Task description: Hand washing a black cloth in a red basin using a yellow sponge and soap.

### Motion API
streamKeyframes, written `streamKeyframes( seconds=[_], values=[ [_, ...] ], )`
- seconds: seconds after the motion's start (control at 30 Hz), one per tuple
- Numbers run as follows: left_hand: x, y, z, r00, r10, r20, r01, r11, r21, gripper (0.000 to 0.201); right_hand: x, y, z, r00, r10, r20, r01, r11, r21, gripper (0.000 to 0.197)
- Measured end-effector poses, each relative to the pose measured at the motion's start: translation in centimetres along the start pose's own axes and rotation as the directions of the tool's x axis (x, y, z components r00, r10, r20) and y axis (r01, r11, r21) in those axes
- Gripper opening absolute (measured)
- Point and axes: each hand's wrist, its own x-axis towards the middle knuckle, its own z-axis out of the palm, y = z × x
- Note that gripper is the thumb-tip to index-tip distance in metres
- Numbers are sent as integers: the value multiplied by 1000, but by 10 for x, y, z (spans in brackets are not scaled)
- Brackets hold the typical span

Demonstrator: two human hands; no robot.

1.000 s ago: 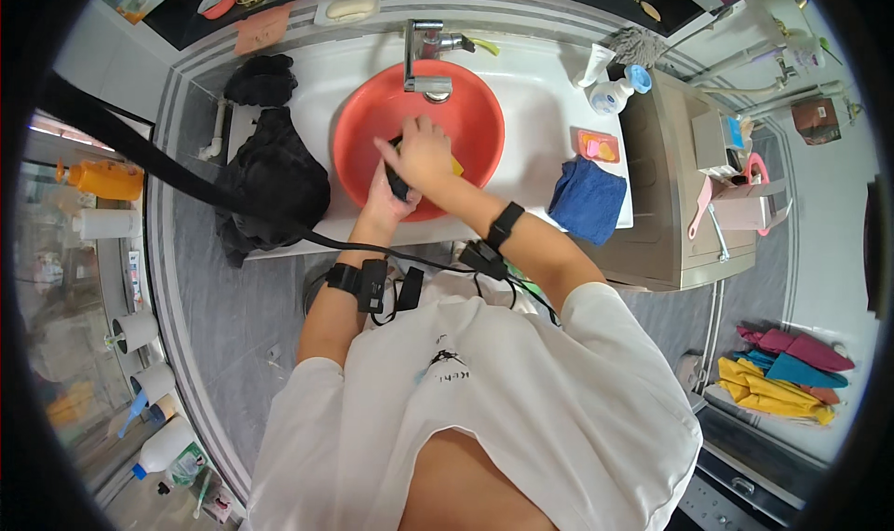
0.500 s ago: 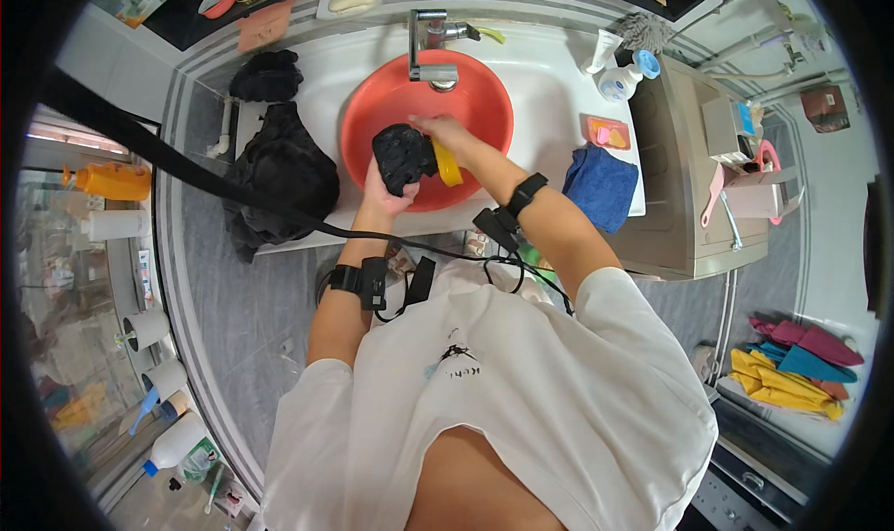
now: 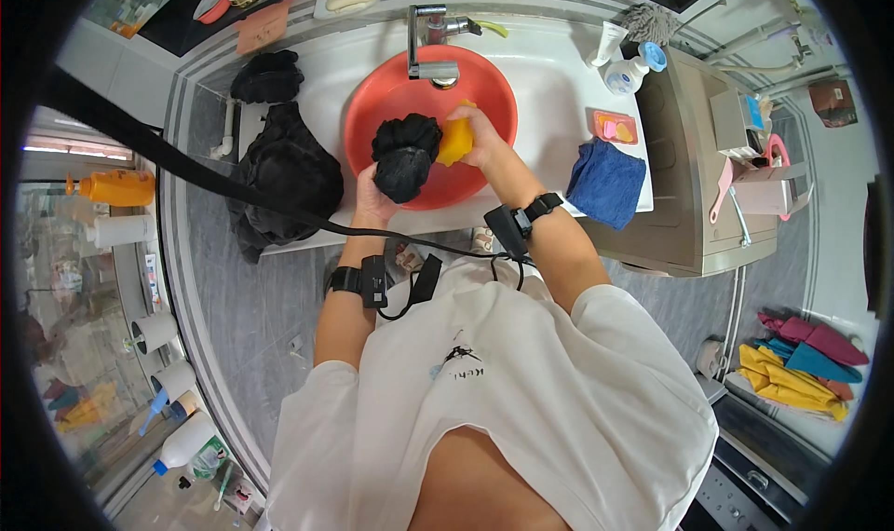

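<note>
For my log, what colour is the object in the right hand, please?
The object in the right hand is yellow, clearest in the head view.

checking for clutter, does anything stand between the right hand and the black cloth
Yes: the yellow item, held in the right hand, stands between it and the black cloth. Nothing else visible does; the left hand holds the cloth from the opposite side.

We have the bundle (image 3: 404, 158) over the basin (image 3: 377, 102), the faucet (image 3: 414, 43) at its far side, a garment (image 3: 291, 172) left, a towel (image 3: 607, 184) right, the pump bottle (image 3: 625, 76) beyond it.
</note>
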Motion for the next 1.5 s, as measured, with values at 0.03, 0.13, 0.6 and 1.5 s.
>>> streamKeyframes(
  seconds=[0.03,0.13,0.6,1.5],
  values=[
    [1,1,12,1000,28,-11,-28,997,-66,42,-1,5,8,986,-154,-65,140,974,-180,32],
    [-1,10,43,997,48,-55,-56,986,-160,49,-9,28,45,879,-464,-112,327,756,-568,44],
    [34,-4,-39,804,543,243,-497,389,775,46,-53,61,113,520,-462,719,272,-708,-651,57],
    [18,4,0,954,169,248,-92,951,-295,44,-8,84,91,571,-262,778,166,-891,-422,58]
  ],
)
